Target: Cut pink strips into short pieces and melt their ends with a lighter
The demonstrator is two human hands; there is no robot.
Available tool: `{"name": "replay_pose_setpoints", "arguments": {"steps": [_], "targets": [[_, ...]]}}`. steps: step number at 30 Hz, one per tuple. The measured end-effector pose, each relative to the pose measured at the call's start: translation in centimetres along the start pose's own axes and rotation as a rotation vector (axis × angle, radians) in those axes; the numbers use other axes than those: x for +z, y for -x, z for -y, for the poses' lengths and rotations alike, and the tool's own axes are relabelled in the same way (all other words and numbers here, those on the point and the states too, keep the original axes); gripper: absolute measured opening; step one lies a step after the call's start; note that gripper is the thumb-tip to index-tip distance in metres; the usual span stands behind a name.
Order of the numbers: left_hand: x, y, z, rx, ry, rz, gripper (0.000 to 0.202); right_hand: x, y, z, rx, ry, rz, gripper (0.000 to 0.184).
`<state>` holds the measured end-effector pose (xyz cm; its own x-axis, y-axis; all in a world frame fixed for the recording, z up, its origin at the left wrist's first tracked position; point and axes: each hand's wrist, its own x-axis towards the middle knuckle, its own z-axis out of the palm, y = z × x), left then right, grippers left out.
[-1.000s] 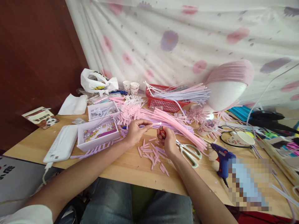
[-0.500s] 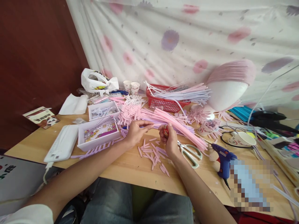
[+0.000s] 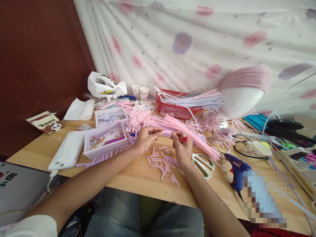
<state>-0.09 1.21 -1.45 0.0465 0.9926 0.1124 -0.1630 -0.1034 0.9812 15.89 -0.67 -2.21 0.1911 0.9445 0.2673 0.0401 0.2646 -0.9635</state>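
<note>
The right hand (image 3: 182,149) partly hides the red lighter (image 3: 183,138) it holds.

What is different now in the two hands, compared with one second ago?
The flame is gone. The lighter has moved right, away from the pink strip, tucked in the right hand. That hand's fingertips have come to the strip's right end and seem to pinch it. The left hand stays on the other end; cut pieces and glue gun lie as before.
</note>
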Motion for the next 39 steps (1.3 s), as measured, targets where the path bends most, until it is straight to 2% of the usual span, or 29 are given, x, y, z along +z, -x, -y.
{"name": "replay_pose_setpoints", "arguments": {"steps": [5, 9, 15, 24, 29, 32, 39], "targets": [[-0.1, 0.0, 0.0, 0.031, -0.068, -0.009, 0.036, 0.1, -0.1, -0.2, 0.112, -0.034, 0.038, 0.043], [-0.2, -0.2, 0.4, -0.019, 0.012, -0.066, 0.039, 0.3, 0.0, 0.4, 0.278, -0.105, 0.068, 0.051], [-0.2, -0.2, 0.8, -0.049, 0.061, -0.087, 0.04, 0.4, 0.4, 1.0, 0.447, -0.132, 0.137, 0.037], [0.0, -0.1, 0.5, -0.03, 0.067, -0.064, 0.036, 0.2, 0.4, 1.2, 0.382, -0.106, 0.183, 0.03], [0.0, -0.1, 0.5, -0.027, 0.051, -0.059, 0.036, 0.3, 0.3, 0.6, 0.409, -0.15, 0.106, 0.041], [0.0, -0.1, 0.4, -0.033, 0.05, -0.054, 0.036, 0.3, 0.3, 0.4, 0.307, -0.174, 0.106, 0.045], [0.0, 0.1, 0.0, 0.0, -0.017, -0.026, 0.035, 0.1, 0.1, -0.1, 0.176, -0.102, 0.083, 0.034]]}}
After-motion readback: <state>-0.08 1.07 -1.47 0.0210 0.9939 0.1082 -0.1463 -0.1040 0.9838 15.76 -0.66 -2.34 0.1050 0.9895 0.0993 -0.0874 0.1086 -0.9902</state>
